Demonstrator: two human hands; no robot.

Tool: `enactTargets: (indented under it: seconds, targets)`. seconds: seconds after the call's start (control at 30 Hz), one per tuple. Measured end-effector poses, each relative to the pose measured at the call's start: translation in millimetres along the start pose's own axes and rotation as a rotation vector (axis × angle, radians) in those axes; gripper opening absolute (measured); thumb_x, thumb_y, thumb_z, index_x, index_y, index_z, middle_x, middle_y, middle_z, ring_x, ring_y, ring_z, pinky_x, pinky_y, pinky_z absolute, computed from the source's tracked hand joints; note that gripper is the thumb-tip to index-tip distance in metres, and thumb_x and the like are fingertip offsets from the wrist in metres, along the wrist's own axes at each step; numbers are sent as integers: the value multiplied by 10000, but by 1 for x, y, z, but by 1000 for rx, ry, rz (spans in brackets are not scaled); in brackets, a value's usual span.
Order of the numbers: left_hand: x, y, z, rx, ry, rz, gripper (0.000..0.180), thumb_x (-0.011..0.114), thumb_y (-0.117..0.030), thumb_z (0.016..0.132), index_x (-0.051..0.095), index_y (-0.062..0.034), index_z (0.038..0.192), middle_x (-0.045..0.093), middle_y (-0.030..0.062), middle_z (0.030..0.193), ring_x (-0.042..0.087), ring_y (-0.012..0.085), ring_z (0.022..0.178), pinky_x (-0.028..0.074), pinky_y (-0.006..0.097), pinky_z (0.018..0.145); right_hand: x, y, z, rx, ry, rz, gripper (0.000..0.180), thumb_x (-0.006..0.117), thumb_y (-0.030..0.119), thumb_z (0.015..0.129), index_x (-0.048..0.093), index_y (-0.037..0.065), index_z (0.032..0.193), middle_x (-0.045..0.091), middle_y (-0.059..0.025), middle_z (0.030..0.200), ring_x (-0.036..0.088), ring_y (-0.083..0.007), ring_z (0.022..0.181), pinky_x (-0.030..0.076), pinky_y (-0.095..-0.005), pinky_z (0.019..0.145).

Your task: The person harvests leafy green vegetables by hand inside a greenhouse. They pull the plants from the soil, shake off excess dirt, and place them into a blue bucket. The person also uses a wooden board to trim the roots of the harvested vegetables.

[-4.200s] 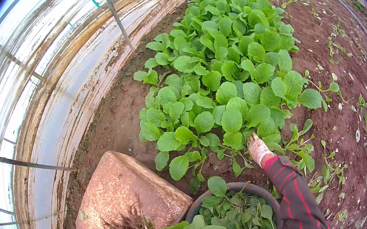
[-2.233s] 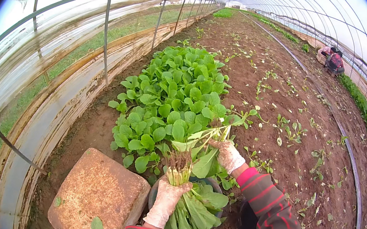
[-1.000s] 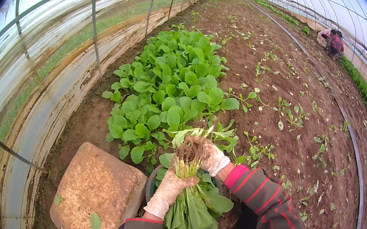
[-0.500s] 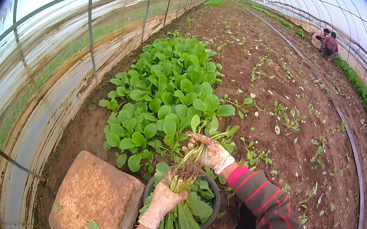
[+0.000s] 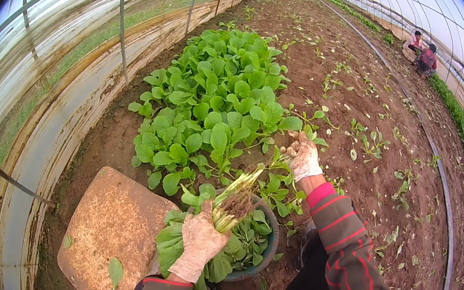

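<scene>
My left hand (image 5: 204,239), in a soiled pale glove, grips a bunch of leafy greens (image 5: 227,212). Its pale stems and muddy roots point up and to the right, while the leaves hang below the wrist. The bunch is over a round grey-green tub (image 5: 274,240) that holds more loose green leaves (image 5: 249,241). To the right of the roots, my gloved right hand (image 5: 302,155) is raised over the soil, apart from the bunch. Its fingers are loosely bent and spread, with nothing plainly in them. Small leaves show just beside and below them.
A dense patch of growing greens (image 5: 213,97) stands just ahead. At left is a mud-stained block (image 5: 116,234) with a single leaf (image 5: 115,273) on it. Scattered plants and a long hose (image 5: 435,156) lie on the soil at right. Two people (image 5: 421,53) crouch far right.
My right hand has moved away from the roots to the right, and its fingers have loosened. My left hand has shifted slightly, still holding the bunch, whose roots now point more to the right.
</scene>
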State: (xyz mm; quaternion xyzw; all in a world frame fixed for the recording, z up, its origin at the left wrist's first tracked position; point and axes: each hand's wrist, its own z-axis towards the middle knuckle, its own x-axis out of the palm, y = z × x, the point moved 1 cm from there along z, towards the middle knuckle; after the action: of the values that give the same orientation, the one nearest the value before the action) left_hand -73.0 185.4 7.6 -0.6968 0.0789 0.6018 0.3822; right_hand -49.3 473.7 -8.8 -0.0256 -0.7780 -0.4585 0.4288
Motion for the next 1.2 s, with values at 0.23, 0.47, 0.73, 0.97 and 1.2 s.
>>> enactTargets:
  seconds: [0.23, 0.47, 0.73, 0.97, 1.2]
  targets:
    - [-2, 17, 2, 72, -212, 49, 657, 689, -257, 641, 374, -55, 1181, 643, 71, 806, 585, 307, 735, 377, 414, 819, -35, -44, -58, 14, 1043, -1599, 751, 660, 432, 751, 365, -7, 1285, 478, -149, 1218, 452, -248, 1129, 380, -327, 929]
    - [2, 8, 1, 105, -180, 81, 714, 689, -320, 619, 389, -29, 1198, 590, 140, 695, 550, 336, 711, 377, 414, 780, -4, -23, -41, 556, 691, -192, 405, 524, 244, 887, 452, 34, 1226, 559, -94, 1075, 581, -169, 873, 500, -304, 739]
    - [13, -2, 5, 138, -157, 122, 720, 674, -295, 630, 376, -32, 1230, 588, 128, 677, 550, 321, 677, 368, 405, 784, 20, -29, -53, 449, 542, -214, 290, 514, 142, 888, 505, -9, 1136, 576, -91, 1022, 595, -182, 827, 514, -276, 698]
    - [10, -1, 6, 140, -122, 185, 765, 667, -275, 627, 347, -27, 1276, 592, 121, 680, 572, 303, 689, 366, 395, 815, 11, -32, -41, 499, 670, -558, 250, 555, 175, 871, 551, 46, 1085, 568, -10, 879, 543, -89, 727, 487, -234, 624]
    - [7, -7, 4, 172, -44, 200, 751, 645, -240, 623, 359, -6, 1277, 592, 126, 671, 579, 292, 677, 369, 387, 806, 19, -25, -45, 482, 732, -700, 259, 578, 191, 858, 565, 68, 1086, 560, 26, 864, 491, -61, 674, 437, -222, 595]
